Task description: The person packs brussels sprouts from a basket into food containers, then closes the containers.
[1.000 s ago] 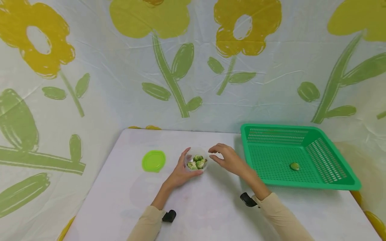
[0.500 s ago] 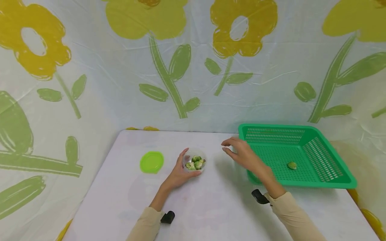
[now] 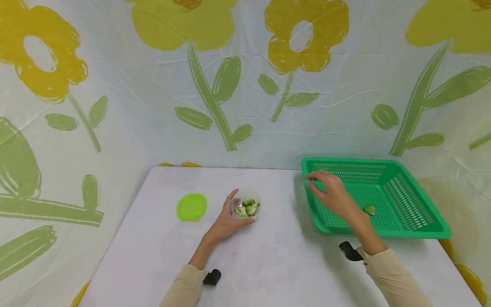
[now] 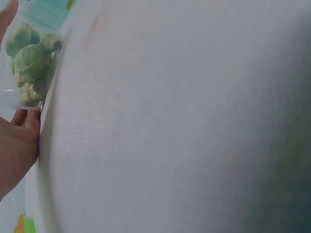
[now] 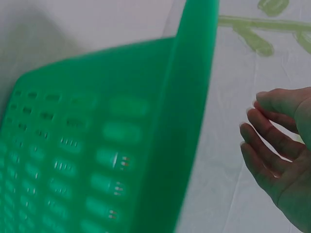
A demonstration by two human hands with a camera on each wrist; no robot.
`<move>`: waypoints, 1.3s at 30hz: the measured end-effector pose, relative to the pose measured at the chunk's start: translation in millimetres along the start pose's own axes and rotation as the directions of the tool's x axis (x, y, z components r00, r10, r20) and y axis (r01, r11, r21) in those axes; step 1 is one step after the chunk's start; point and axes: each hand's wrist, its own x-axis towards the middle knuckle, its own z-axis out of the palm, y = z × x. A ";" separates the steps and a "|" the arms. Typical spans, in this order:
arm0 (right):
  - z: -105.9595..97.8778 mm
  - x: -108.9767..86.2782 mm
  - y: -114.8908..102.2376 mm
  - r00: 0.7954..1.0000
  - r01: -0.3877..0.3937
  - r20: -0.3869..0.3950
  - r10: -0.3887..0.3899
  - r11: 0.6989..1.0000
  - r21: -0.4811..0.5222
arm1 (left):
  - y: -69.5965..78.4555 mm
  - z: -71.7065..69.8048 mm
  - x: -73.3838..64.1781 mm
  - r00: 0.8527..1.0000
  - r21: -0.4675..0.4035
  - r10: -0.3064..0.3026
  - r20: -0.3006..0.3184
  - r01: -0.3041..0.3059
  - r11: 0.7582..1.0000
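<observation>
My left hand [image 3: 226,222] grips a small clear round container [image 3: 248,194] on the table, thumb at the near side and fingers round the far side. Several Brussels sprouts [image 3: 250,209] lie inside it; the left wrist view shows these sprouts [image 4: 32,63] through the clear wall. Over the left rim of a green plastic basket [image 3: 418,233] hovers my right hand [image 3: 335,196], fingers loosely bent and holding nothing. The right wrist view shows that hand [image 5: 282,150] above the basket's edge. One Brussels sprout [image 3: 369,209] sits on the basket floor, just right of my right wrist.
A bright green lid [image 3: 192,207] lies flat on the white table [image 3: 268,264], left of the container. Behind the table hangs a flower-printed cloth [image 3: 161,76], which also runs down the left side.
My right hand has moved right, from beside the container to over the basket's left rim. The left hand keeps its hold on the container. The head view has shifted slightly.
</observation>
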 end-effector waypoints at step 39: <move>-64.0 -76.4 92.2 0.972 -0.236 -0.037 0.234 0.948 -0.211 | 0.7 -1.3 0.6 1.000 0.003 0.010 0.019 -0.010 1.000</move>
